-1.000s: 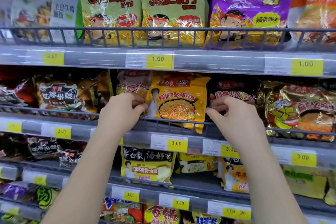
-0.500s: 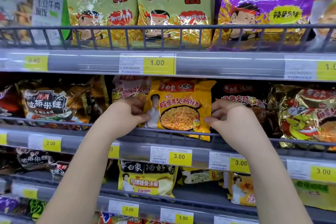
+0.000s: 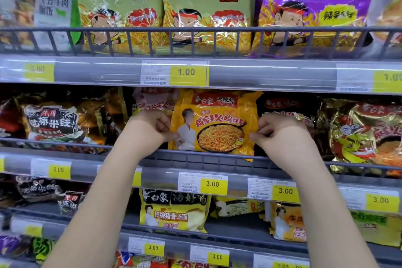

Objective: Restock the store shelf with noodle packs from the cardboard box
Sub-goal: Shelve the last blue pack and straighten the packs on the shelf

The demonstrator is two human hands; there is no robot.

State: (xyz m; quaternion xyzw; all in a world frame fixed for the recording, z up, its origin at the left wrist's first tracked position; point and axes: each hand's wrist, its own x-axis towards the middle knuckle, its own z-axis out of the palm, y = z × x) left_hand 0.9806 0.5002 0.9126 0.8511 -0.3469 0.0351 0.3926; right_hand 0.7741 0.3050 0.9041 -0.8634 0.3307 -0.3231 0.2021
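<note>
A yellow noodle pack stands upright on the middle shelf behind the grey wire rail. My left hand pinches its lower left edge. My right hand pinches its lower right edge. The pack's bottom corner pokes a little over the rail. The cardboard box is not in view.
Black and gold packs fill the shelf to the left, a black pack and gold packs to the right. Green and purple snack bags line the shelf above. Yellow packs sit on the shelf below, with price tags along the edges.
The view has moved closer to the shelf. Both hands have closed in on the yellow pack's lower edges, and the pack now stands straighter behind the rail.
</note>
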